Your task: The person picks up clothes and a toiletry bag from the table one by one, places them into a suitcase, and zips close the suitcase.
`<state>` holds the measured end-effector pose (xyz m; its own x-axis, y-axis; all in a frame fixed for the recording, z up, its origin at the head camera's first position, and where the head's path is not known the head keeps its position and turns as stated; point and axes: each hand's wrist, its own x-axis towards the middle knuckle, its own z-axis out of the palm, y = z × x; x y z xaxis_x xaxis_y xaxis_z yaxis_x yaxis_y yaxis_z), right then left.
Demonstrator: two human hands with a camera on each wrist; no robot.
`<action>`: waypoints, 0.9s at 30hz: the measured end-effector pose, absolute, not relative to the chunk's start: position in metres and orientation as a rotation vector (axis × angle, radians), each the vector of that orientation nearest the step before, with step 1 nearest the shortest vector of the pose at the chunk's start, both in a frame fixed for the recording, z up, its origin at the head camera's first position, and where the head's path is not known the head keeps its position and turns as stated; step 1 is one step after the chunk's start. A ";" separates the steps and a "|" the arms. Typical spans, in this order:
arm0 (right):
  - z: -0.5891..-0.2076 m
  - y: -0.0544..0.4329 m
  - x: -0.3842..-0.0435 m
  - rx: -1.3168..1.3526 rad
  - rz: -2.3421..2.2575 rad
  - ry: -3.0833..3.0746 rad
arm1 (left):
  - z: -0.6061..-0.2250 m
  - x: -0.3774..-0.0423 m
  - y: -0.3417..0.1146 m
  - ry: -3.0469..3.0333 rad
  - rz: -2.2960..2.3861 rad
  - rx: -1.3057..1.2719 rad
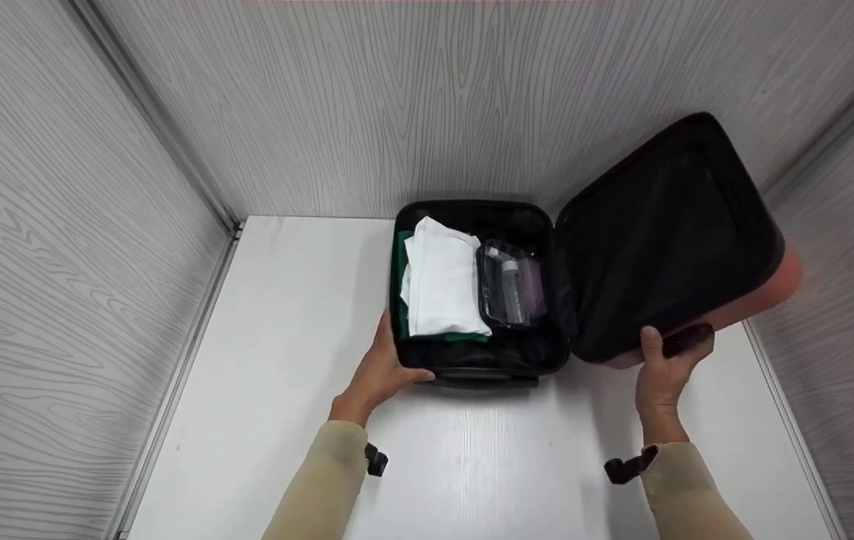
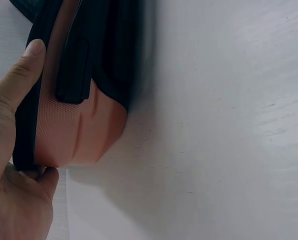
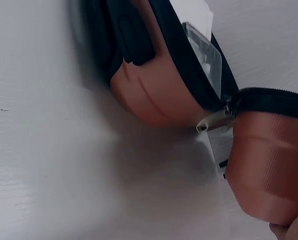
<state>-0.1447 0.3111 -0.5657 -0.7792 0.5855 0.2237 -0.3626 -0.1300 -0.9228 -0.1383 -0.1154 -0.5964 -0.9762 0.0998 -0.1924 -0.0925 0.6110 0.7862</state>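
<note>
An open orange suitcase with a black rim (image 1: 472, 204) stands on the table, its lid (image 1: 667, 232) swung out to the right and tilted up. My left hand (image 1: 380, 367) grips the near left corner of the base, thumb on the front rim beside the black carry handle (image 1: 483, 381). With the thumb against the black edge, my right hand (image 1: 663, 379) holds the lid's near side; its fingers are partly hidden. Inside the base lie a folded white cloth (image 1: 446, 281), green fabric (image 1: 402, 240) under it, and a clear pouch (image 1: 497, 300) containing a small bottle (image 1: 511, 292) and something purple.
The white table (image 1: 284, 300) extends left of the suitcase and in front of it. Grey wood-grain panels (image 1: 434, 97) rise behind and at both sides. The raised lid comes close to the right panel (image 1: 847, 300).
</note>
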 end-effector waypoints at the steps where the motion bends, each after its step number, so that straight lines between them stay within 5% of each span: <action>1: -0.564 0.308 -0.145 -0.236 1.941 -1.553 | -0.596 -0.138 -0.116 2.621 1.302 0.010; 19: -0.551 0.283 -0.146 -0.164 1.772 -1.887 | -0.596 -0.137 -0.117 2.626 1.301 0.002; 27: -0.528 0.276 -0.131 0.156 1.676 -1.988 | -0.594 -0.137 -0.118 2.619 1.304 0.008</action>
